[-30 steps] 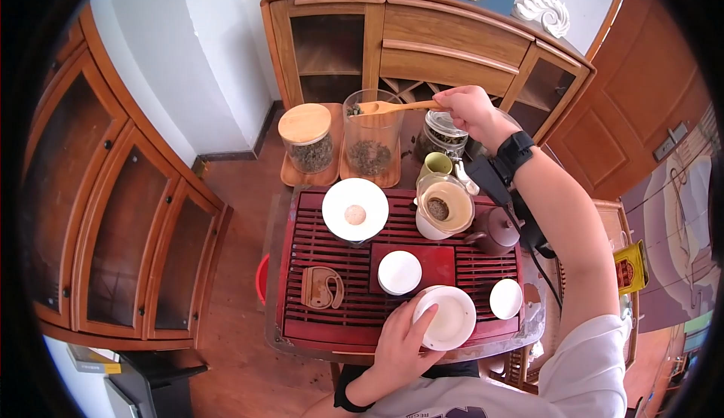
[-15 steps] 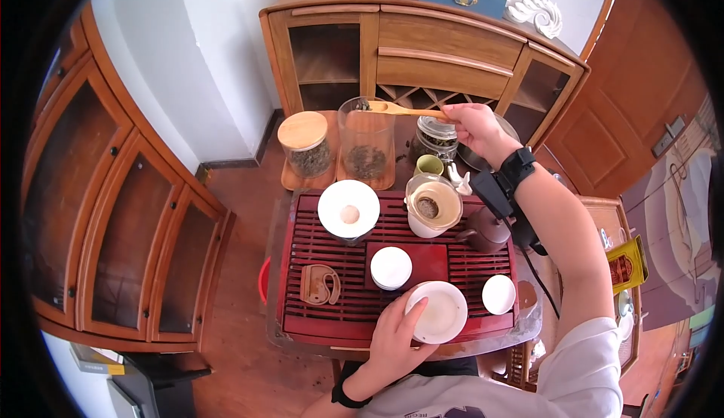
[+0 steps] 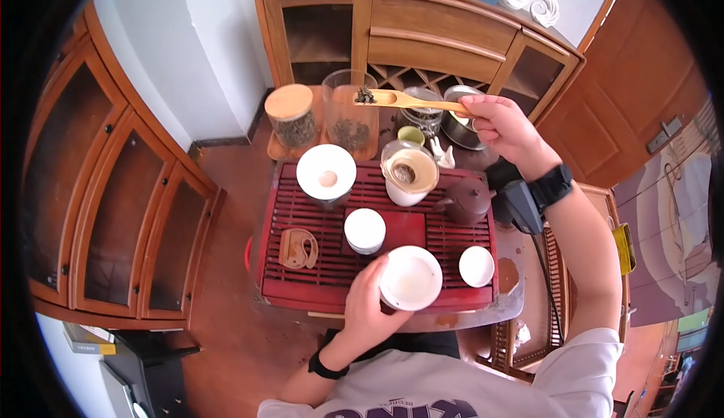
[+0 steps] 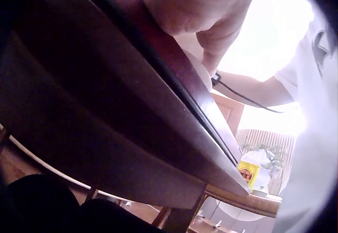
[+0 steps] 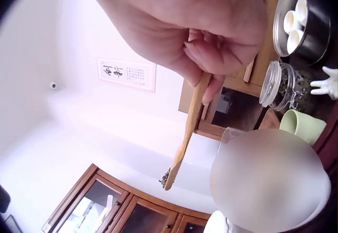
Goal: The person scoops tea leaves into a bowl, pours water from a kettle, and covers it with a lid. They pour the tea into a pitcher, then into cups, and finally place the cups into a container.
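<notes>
My right hand pinches the handle end of a wooden tea scoop, held nearly level above the far side of the tea tray. Dark dried tea leaves sit at the scoop's tip, which overlaps the rim of the open glass jar in the head view. The right wrist view shows the same scoop under bent fingers. Near the tray's front edge, my left hand holds a white bowl by its side, tilted so its pale inside shows.
On the tray stand a white dish on a dark base, a strainer over a pitcher, a brown teapot, white cups and a small white round piece. Behind are a wooden-lidded jar and a green cup.
My right hand has drawn the scoop rightward from inside the glass jar's mouth, bringing tea leaves on its tip. My left hand keeps its hold on the bowl. The head view has shifted slightly.
</notes>
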Demonstrator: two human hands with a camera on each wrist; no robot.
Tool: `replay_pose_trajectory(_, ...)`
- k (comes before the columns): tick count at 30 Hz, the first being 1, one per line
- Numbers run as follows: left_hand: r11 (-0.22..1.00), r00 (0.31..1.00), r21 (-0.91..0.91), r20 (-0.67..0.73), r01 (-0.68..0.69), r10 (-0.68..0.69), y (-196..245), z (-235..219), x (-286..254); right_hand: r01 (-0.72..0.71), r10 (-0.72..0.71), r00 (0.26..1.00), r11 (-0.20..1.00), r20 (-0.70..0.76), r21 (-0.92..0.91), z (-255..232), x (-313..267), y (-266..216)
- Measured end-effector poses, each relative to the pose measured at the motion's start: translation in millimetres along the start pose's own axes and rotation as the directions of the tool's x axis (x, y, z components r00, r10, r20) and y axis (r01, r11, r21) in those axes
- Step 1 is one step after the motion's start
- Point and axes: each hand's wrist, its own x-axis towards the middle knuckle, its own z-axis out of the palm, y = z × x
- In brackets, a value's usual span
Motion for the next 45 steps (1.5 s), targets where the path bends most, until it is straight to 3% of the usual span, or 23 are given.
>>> replay_pose_trajectory(4, 0.999, 0.997, -0.003, -0.059, 0.042, -0.042, -1, 5, -5, -0.066, 0.067, 0.996, 0.997, 0.053, -0.035, -8, -59, -2)
replay_pose_trajectory(10, 0.999, 0.989, -0.034, -0.148, -0.031, 0.025, -11, 14, -7, -0.188, 0.192, 0.98, 0.979, 0.05, -0.083, -32, -130, 23)
replay_pose_trajectory(11, 0.999, 0.998, -0.031, -0.058, -0.021, 0.019, -10, 9, -8, -0.195, 0.198, 0.98, 0.973, 0.014, -0.126, -36, -137, 29)
replay_pose_trajectory(14, 0.997, 0.998, -0.066, -0.059, -0.03, 0.026, -13, 10, -8, -0.206, 0.203, 0.978, 0.961, -0.034, -0.186, -39, -154, 38)
replay_pose_trajectory(16, 0.996, 0.999, -0.089, -0.049, -0.026, 0.021, -13, 12, -7, -0.185, 0.163, 0.982, 0.926, -0.093, -0.328, -37, -162, 43)
replay_pose_trajectory(18, 0.992, 0.99, -0.114, -0.135, -0.053, 0.037, -15, 15, -6, -0.185, 0.162, 0.982, 0.932, -0.098, -0.311, -32, -169, 45)
replay_pose_trajectory(21, 0.992, 0.989, -0.11, -0.14, -0.069, 0.053, -13, 14, -5, -0.148, 0.109, 0.987, 0.909, -0.119, -0.39, -26, -173, 47)
replay_pose_trajectory(23, 0.991, 0.989, -0.115, -0.139, -0.072, 0.056, -13, 14, -5, -0.137, 0.086, 0.989, 0.833, -0.118, -0.536, -22, -176, 44)
replay_pose_trajectory(30, 0.995, 0.989, -0.09, -0.143, -0.047, 0.033, -11, 13, -6, -0.069, -0.025, 0.988, 0.807, -0.15, -0.586, -6, -186, 36)
replay_pose_trajectory(32, 0.995, 0.989, -0.092, -0.143, -0.046, 0.032, -11, 13, -6, 0.093, -0.172, 0.982, 0.785, -0.072, -0.613, -11, -186, 40)
replay_pose_trajectory(35, 0.994, 0.988, -0.095, -0.149, -0.044, 0.03, -10, 14, -5, 0.122, -0.196, 0.98, 0.76, -0.046, -0.639, -6, -192, 37)
replay_pose_trajectory(39, 0.996, 0.989, -0.079, -0.144, -0.031, 0.02, -7, 12, -5, 0.174, -0.237, 0.971, 0.76, -0.018, -0.627, -11, -189, 40)
replay_pose_trajectory(42, 0.998, 0.991, -0.055, -0.136, -0.02, 0.012, -6, 11, -6, 0.019, -0.084, 0.987, 0.905, -0.134, -0.425, -27, -174, 28)
replay_pose_trajectory(45, 1.0, 0.991, 0.0, -0.135, -0.023, 0.022, -1, 9, -3, 0.043, -0.083, 0.983, 0.972, -0.166, -0.233, -30, -149, 16)
